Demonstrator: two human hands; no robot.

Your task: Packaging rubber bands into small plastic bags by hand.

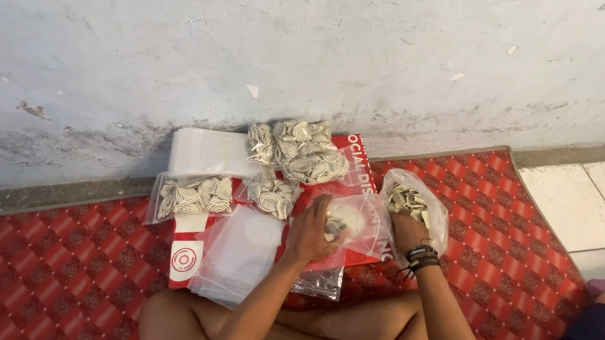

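Glossy clear plastic bags (238, 252), rough plaster wall (180, 24)

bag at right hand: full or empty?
Partly full. The clear bag at the right hand shows a clump of small pale pieces inside, with slack plastic around it.

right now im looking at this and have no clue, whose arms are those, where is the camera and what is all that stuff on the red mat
The camera sits on a person's head and looks down, so the arms and crossed legs at the bottom are that person's own. They sit on a red patterned mat against a grey wall. The left hand rests on a clear plastic bag with small pale pieces under it. The right hand, with dark bands on the wrist, is inside another clear bag of pieces. Ahead lie several filled bags, a stack of empty bags, and a red and white printed sheet underneath.
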